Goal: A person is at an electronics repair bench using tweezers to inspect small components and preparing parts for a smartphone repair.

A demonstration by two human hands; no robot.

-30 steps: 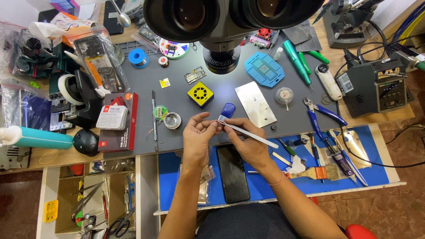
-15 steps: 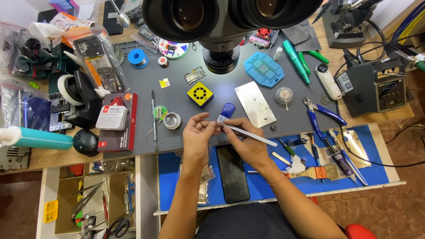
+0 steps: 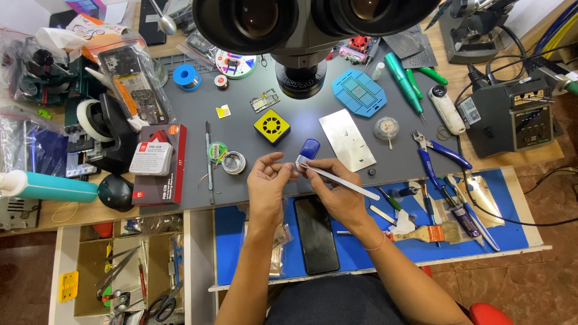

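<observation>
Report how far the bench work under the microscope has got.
Done: tools are laid out and the dark phone lies flat on the blue mat. In hand: the right hand works silver tweezers at something tiny pinched by the left hand. Left: the small circuit board sits untouched.

A brown wooden workbench (image 3: 545,159) fills the top of the frame, with a grey mat (image 3: 192,114) on it. Reddish-brown floor tiles (image 3: 530,289) show at the lower right. Bright light falls mid-mat.
</observation>
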